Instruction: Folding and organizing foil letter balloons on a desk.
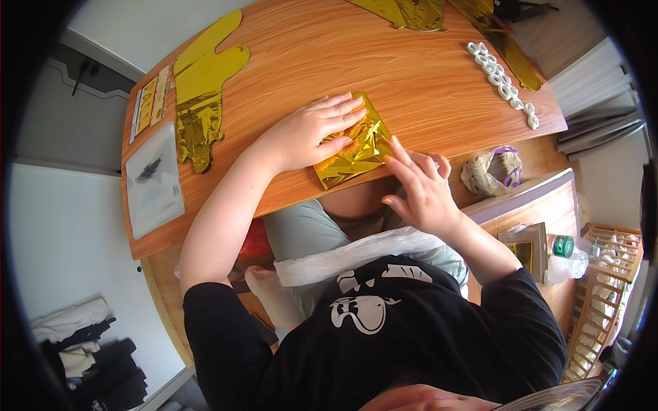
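Observation:
A folded gold foil balloon (pixel 373 137) lies as a small crinkled packet at the near edge of the wooden table (pixel 295 58). My left hand (pixel 305 133) rests flat across its upper left part, fingers stretched out over the foil. At the packet's right edge, my right hand (pixel 421 188) touches the foil with an extended index finger; its thumb stands apart and the other fingers are partly bent. Nothing shows gripped in either hand. The foil under my left palm is hidden.
Flat gold foil balloons lie at the left (pixel 202 79), far edge (pixel 411 14) and far right (pixel 510 55). White looped bundles (pixel 504 85) line the right side. A clear plastic bag (pixel 154 181) sits near left. Below right are a bag (pixel 490 171) and a bottle (pixel 563 246).

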Demonstrator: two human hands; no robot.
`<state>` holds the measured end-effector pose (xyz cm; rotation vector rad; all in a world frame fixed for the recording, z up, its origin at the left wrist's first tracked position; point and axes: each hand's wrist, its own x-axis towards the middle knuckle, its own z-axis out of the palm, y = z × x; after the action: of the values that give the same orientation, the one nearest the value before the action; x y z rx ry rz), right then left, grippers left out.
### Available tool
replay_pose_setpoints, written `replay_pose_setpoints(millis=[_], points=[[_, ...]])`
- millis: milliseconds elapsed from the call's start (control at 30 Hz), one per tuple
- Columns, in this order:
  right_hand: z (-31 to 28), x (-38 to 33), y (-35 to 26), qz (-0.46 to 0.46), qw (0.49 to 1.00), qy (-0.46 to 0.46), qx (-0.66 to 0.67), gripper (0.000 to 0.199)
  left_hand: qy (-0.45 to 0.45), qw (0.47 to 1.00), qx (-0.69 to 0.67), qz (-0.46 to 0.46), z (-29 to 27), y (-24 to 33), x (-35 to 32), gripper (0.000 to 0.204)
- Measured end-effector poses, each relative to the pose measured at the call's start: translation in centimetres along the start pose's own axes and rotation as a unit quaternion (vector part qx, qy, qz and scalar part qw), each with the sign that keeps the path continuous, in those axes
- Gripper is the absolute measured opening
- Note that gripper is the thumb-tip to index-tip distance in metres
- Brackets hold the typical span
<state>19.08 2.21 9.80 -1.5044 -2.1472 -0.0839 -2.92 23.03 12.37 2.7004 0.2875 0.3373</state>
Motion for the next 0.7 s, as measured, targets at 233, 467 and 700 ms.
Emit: replay_pose_setpoints(millis=[233,467,700], points=[[-4.5,3.9,3.2,0.16,0.93,-0.031,0.33,0.026,-0.002,1.0,0.015,0.002,-0.1,-0.3,-0.2,0.051],[-2.4,11.1,8.4,-0.144,0.98,-0.046,0.128,0.027,-0.004,1.0,0.007,-0.012,-0.2,0.1,0.3,0.052],[-2.0,12.4,9.4,-0.344,0.938,-0.037,-0.025,0.036,0.015,0.999,-0.016,-0.034,-0.2,0.2,0.0,0.054]])
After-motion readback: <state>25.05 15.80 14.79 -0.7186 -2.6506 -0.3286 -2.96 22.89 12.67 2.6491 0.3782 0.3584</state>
